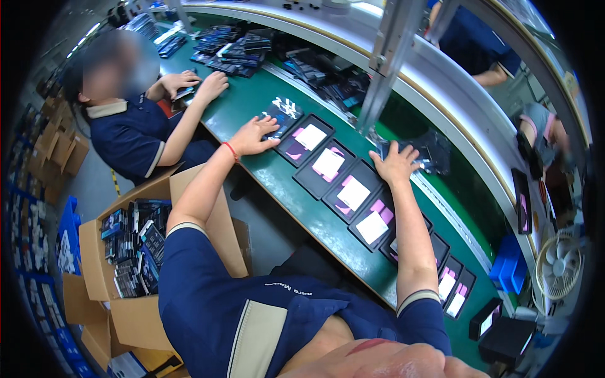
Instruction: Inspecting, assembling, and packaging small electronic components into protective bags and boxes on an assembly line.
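My left hand [255, 135] is stretched out over the green bench, its fingers reaching onto a dark, shiny packet [283, 112]. It lies flat with no visible grip, beside the first of several shallow black box trays [294, 157] in a row. A white card [311, 137] and pink pieces [294, 151] lie in that tray. Past the row, my right hand [396, 165] is open with fingers spread, at the edge of some dark items in clear plastic [433, 151]. Whether it presses on them I cannot tell. My right forearm covers part of the row.
A co-worker [135, 129] handles a small item at the bench on the left. Piles of dark packets [234, 50] lie at the far left. Beside me stands a carton [94, 252] of boxes. A metal post [384, 69], a blue bin [508, 264] and a fan [558, 268] stand rightward.
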Demonstrator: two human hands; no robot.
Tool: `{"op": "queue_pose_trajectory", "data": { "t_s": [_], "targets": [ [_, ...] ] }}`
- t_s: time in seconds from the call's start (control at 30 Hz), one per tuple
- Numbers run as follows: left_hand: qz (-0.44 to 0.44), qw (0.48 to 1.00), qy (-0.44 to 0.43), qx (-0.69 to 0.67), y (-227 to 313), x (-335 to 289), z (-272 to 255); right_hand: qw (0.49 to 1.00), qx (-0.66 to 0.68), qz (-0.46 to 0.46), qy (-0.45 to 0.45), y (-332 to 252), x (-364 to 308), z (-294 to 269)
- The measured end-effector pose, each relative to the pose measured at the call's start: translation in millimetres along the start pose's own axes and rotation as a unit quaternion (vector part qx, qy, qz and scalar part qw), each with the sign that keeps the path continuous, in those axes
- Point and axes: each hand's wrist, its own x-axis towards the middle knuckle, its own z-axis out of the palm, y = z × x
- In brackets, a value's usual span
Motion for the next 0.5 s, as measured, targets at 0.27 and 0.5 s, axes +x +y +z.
{"op": "queue_pose_trajectory", "data": {
  "t_s": [0.27,0.5],
  "targets": [
    [0.009,0.999,-0.013,0.030,13,4,8,0.998,0.009,-0.064,-0.001,23,14,12],
    [-0.003,0.999,-0.010,-0.032,7,7,6,0.996,0.009,-0.079,-0.025,25,5,0]
  ]
}}
